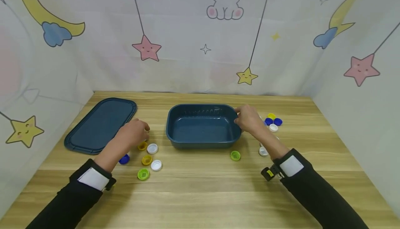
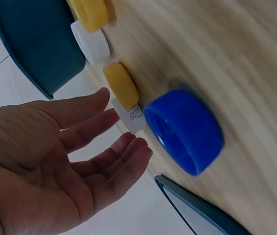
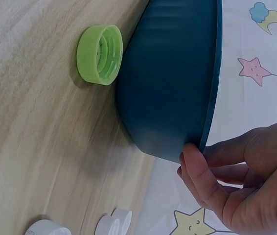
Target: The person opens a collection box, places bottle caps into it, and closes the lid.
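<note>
Probably light, stiff and slightly slick, the blue bin (image 1: 203,145) sits near the far edge of the desk (image 1: 200,197), best taken by its rim, where the right hand (image 1: 248,119) pinches it, while the left hand (image 1: 132,132) hovers, loosely spread, beside a white cap (image 2: 132,118).

There is room to pass along the table (image 1: 200,194) in front of the blue box (image 1: 203,145), but a green cap (image 1: 235,155) blocks the way near its right corner.

The right forearm (image 1: 271,141) blocks part of a white bottle cap (image 1: 263,151), and the left hand (image 1: 132,133) covers some of the dark blue tray's (image 1: 97,126) rim. Lettering on the printed white cap (image 2: 130,116) looks too blurred to read.
</note>
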Motion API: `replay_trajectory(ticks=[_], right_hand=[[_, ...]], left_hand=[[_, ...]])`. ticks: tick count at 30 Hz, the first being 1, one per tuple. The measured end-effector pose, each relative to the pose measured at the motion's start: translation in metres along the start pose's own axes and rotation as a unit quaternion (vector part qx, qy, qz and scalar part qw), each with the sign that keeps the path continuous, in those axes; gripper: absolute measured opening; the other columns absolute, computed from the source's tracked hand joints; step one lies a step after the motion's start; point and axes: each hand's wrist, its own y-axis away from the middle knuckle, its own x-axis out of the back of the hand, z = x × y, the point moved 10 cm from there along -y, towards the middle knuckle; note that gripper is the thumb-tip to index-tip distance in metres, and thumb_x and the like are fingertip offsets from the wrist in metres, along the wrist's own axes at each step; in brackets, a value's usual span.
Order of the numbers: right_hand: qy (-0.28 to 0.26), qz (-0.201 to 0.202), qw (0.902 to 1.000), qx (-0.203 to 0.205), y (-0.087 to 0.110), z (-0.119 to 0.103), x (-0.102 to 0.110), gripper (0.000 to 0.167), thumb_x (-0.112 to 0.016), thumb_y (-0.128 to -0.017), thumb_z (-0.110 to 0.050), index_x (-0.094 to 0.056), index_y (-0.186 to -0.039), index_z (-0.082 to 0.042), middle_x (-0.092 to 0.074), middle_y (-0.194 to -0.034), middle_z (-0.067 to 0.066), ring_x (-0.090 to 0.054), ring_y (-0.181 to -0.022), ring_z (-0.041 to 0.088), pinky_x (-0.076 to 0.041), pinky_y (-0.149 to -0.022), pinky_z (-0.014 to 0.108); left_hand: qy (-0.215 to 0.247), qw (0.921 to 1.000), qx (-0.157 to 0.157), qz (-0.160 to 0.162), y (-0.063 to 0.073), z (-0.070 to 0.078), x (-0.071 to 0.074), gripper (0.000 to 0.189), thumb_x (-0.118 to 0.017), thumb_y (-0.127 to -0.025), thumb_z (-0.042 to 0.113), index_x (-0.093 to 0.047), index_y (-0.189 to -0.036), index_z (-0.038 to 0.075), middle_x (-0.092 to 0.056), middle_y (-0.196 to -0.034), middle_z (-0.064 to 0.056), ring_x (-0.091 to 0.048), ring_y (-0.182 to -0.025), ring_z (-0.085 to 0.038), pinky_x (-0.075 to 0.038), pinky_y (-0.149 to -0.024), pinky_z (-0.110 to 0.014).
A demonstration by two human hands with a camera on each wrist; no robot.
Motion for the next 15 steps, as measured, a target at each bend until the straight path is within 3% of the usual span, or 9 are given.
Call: replay_trajectory(ticks=[3, 5, 10, 15], right_hand=[[-0.016, -0.019, 0.9995, -0.017, -0.0002, 0.0011, -0.0015, 0.048, -0.065, -0.096, 0.004, -0.056, -0.143, 0.008, -0.068, -0.123, 0.03, -0.079, -0.082, 0.028, -0.065, -0.065, 0.031], [-0.02, -0.029, 0.9991, -0.023, -0.0005, 0.0012, -0.0018, 0.049, -0.065, -0.096, 0.005, -0.055, -0.144, 0.009, -0.069, -0.121, 0.03, -0.079, -0.077, 0.026, -0.066, -0.068, 0.035], [-0.012, -0.041, 0.9987, -0.028, -0.0017, 0.0003, -0.0014, 0.049, -0.066, -0.096, 0.005, -0.055, -0.143, 0.01, -0.069, -0.124, 0.031, -0.079, -0.082, 0.028, -0.066, -0.071, 0.037], [-0.001, -0.044, 0.9987, -0.027, -0.0014, -0.002, -0.0007, 0.047, -0.067, -0.096, 0.004, -0.055, -0.141, 0.012, -0.068, -0.126, 0.032, -0.08, -0.079, 0.027, -0.065, -0.069, 0.034]], left_hand=[[-0.009, 1.0, -0.002, 0.002, -0.0033, 0.0031, 0.0, 0.032, -0.068, -0.097, 0.011, -0.071, -0.123, -0.006, -0.065, -0.128, -0.03, -0.064, -0.109, -0.04, -0.058, -0.092, -0.054], [-0.015, 0.9998, -0.006, 0.007, -0.004, 0.0059, 0.0013, 0.029, -0.069, -0.096, 0.01, -0.073, -0.119, -0.007, -0.068, -0.122, -0.028, -0.064, -0.106, -0.038, -0.058, -0.092, -0.052], [-0.022, 0.9996, -0.014, 0.014, -0.0063, 0.0101, 0.0034, 0.019, -0.072, -0.093, 0.007, -0.076, -0.104, -0.008, -0.072, -0.105, -0.023, -0.063, -0.095, -0.032, -0.059, -0.087, -0.047], [-0.021, 0.9997, -0.006, -0.005, -0.0077, 0.0079, 0.0013, 0.017, -0.073, -0.093, 0.007, -0.076, -0.102, -0.007, -0.073, -0.103, -0.022, -0.064, -0.088, -0.028, -0.06, -0.08, -0.043]])
